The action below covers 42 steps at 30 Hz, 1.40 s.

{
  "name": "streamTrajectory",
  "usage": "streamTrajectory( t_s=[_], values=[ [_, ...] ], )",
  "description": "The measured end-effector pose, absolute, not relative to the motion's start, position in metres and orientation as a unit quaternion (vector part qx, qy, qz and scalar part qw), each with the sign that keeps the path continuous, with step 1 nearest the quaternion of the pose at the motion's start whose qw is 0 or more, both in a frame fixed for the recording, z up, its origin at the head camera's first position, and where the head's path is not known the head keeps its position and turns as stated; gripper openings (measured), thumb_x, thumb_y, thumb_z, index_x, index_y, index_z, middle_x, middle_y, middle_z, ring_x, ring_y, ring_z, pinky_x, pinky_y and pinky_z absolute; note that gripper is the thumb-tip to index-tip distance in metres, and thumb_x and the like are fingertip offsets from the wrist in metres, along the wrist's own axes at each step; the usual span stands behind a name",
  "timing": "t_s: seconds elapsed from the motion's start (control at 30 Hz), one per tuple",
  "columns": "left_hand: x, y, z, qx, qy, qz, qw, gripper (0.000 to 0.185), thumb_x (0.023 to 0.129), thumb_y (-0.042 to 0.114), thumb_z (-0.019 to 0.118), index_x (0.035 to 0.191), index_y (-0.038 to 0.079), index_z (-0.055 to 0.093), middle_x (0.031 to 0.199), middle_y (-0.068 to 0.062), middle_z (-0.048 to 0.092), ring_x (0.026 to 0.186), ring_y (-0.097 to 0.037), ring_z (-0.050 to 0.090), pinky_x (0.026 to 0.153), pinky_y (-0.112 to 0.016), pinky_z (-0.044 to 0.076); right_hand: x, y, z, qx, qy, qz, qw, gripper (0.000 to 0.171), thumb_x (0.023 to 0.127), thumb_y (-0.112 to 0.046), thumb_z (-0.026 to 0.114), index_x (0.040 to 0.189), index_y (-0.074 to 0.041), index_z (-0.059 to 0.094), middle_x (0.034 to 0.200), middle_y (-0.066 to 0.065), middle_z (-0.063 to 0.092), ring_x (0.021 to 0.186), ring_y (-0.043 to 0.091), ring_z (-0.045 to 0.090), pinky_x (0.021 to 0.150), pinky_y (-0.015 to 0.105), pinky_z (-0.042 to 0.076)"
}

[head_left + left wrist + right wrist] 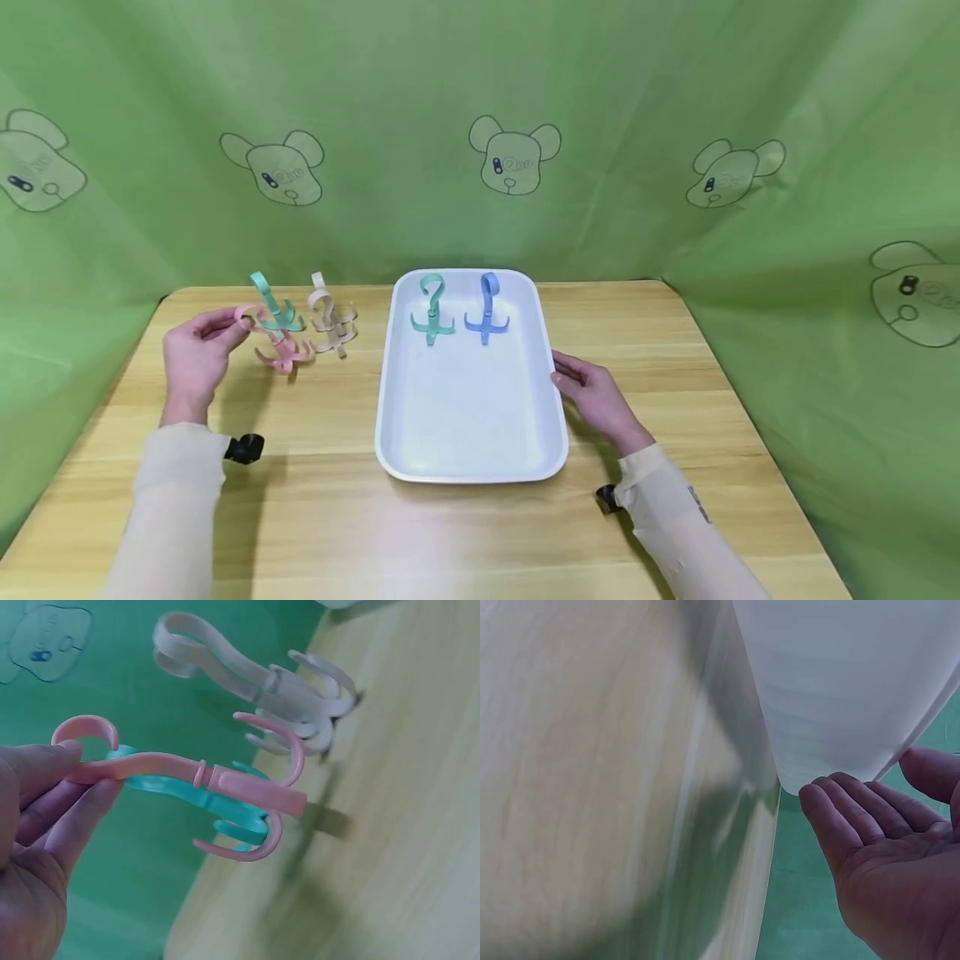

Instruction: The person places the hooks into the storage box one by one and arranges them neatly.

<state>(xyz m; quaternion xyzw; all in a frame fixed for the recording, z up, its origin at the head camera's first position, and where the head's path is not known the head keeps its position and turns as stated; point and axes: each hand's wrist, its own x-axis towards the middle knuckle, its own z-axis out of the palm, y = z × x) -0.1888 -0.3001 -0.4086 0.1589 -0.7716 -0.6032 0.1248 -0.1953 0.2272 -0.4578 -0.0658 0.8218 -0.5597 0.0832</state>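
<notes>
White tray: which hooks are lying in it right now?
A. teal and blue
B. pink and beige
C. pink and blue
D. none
A: the white tray holds a teal hook and a blue hook at its far end; the pink hook is pinched in the left hand.

Light is bright, soft and even in the head view, falling from above: the white tray (471,400) is nearly washed out and shadows beside the forearms are faint. The backdrop's edges bow outward — wide-lens distortion, strongest at the left and right of the frame. The left wrist view is sharp on the pink hook (217,784) (the wood at lower right is smeared). The right wrist view is blurred across its left half — with a dark shadow under the tray.
</notes>
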Motion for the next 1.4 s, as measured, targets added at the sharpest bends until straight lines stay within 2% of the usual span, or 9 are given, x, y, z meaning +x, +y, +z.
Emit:
streamTrajectory(
  t_s=[0.27, 0.53, 0.83, 1.23, 1.4],
  values=[
    [-0.177, -0.291, -0.38, 0.133, -0.713, -0.665, 0.175, 0.039, 0.08, 0.01, 0.083, 0.114, -0.002, 0.069, 0.087, 0.007, 0.072, 0.082, -0.006, 0.068, 0.075, -0.015, 0.054, -0.195, 0.226, -0.455, -0.066, 0.818, -0.564, 0.089, 0.046, 0.103, -0.013, 0.053, 0.144, 0.005, 0.042, 0.139, 0.024, 0.05, 0.127, 0.033, 0.05, 0.103, 0.037, 0.044],
    [-0.171, -0.28, -0.366, 0.108, -0.758, -0.616, 0.186, 0.043, 0.081, 0.017, 0.083, 0.116, -0.001, 0.069, 0.09, 0.011, 0.072, 0.086, -0.004, 0.068, 0.077, -0.012, 0.052, -0.196, 0.226, -0.458, -0.069, 0.821, -0.56, 0.085, 0.045, 0.103, -0.011, 0.053, 0.143, 0.005, 0.042, 0.138, 0.024, 0.051, 0.126, 0.033, 0.05, 0.102, 0.036, 0.045],
    [-0.172, -0.257, -0.35, 0.04, -0.714, -0.67, 0.198, 0.033, 0.08, 0.006, 0.082, 0.109, -0.004, 0.071, 0.091, 0.002, 0.073, 0.085, -0.009, 0.069, 0.078, -0.016, 0.054, -0.196, 0.226, -0.458, -0.065, 0.826, -0.553, 0.087, 0.045, 0.103, -0.012, 0.053, 0.144, 0.004, 0.042, 0.139, 0.022, 0.051, 0.126, 0.031, 0.051, 0.101, 0.035, 0.046],
    [-0.191, -0.221, -0.34, -0.012, -0.765, -0.617, 0.184, 0.033, 0.083, 0.012, 0.081, 0.11, -0.002, 0.069, 0.096, -0.001, 0.072, 0.087, -0.014, 0.067, 0.076, -0.019, 0.055, -0.198, 0.227, -0.457, -0.067, 0.823, -0.558, 0.086, 0.046, 0.102, -0.014, 0.054, 0.144, 0.004, 0.043, 0.138, 0.022, 0.052, 0.125, 0.031, 0.052, 0.1, 0.034, 0.047],
    [-0.198, -0.203, -0.345, -0.036, -0.781, -0.601, 0.164, 0.034, 0.085, 0.017, 0.079, 0.112, -0.001, 0.068, 0.102, -0.007, 0.07, 0.092, -0.017, 0.065, 0.083, -0.022, 0.054, -0.196, 0.229, -0.458, -0.07, 0.826, -0.552, 0.086, 0.046, 0.102, -0.014, 0.054, 0.143, 0.004, 0.043, 0.138, 0.023, 0.052, 0.125, 0.033, 0.052, 0.101, 0.036, 0.046]
  ],
)
